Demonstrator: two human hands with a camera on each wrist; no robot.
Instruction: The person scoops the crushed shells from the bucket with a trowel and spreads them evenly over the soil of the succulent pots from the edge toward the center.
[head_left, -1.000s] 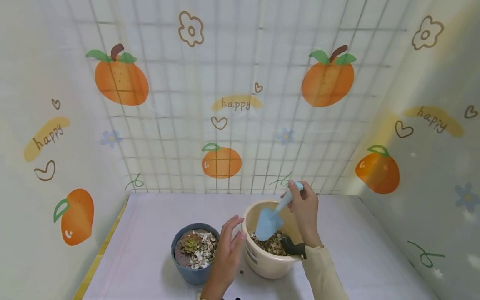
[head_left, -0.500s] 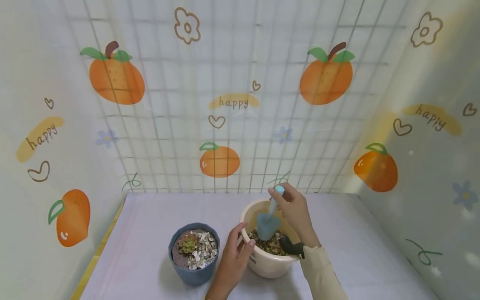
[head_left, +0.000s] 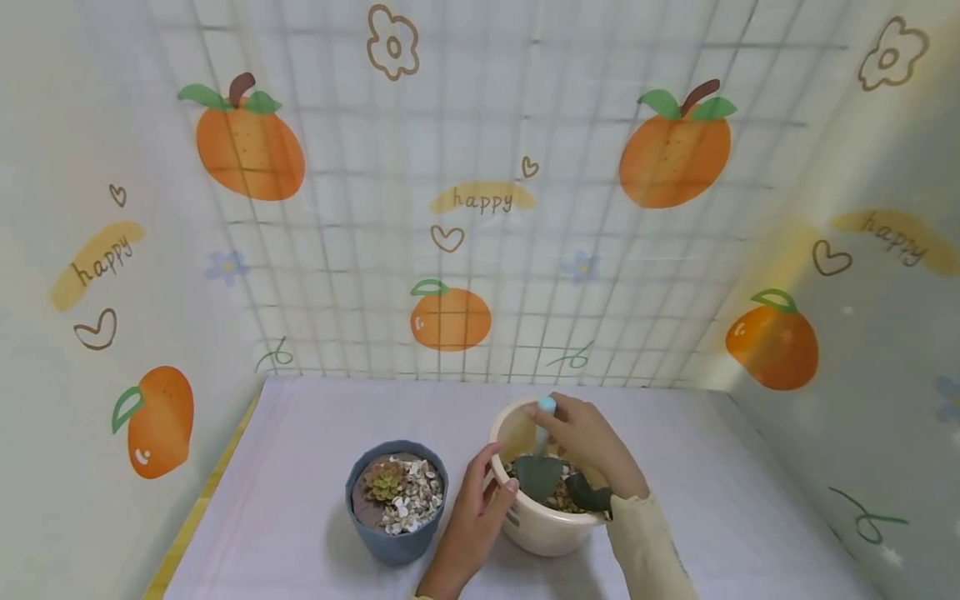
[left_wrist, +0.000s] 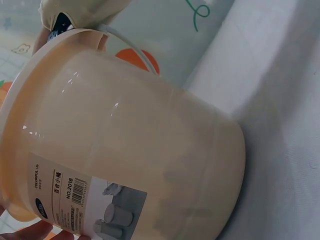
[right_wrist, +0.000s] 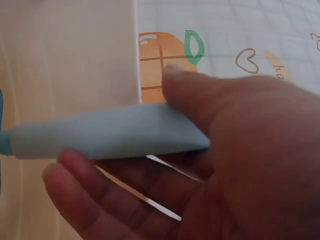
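Observation:
My right hand (head_left: 592,437) grips the pale blue handle of a small hand trowel (head_left: 538,477), thumb on one side and fingers on the other. The trowel stands nearly upright inside a cream plastic bucket (head_left: 551,533), its blade down at the gravel (head_left: 561,497). In the right wrist view the trowel handle (right_wrist: 100,132) lies across the fingers. My left hand (head_left: 474,521) holds the bucket at its left rim. The left wrist view shows fingertips (left_wrist: 37,231) against the bucket wall (left_wrist: 150,130), beside a printed label (left_wrist: 82,200).
Left of the bucket stands a blue pot (head_left: 395,546) with a succulent (head_left: 385,481) and white stones (head_left: 412,504). A black device (head_left: 588,496) sits by the right cuff. Fruit-printed cloth (head_left: 450,242) hangs behind the white-covered table (head_left: 300,467).
My right hand has tilted the trowel upright and lowered it towards the gravel. My left hand has moved from beside the blue pot onto the bucket rim.

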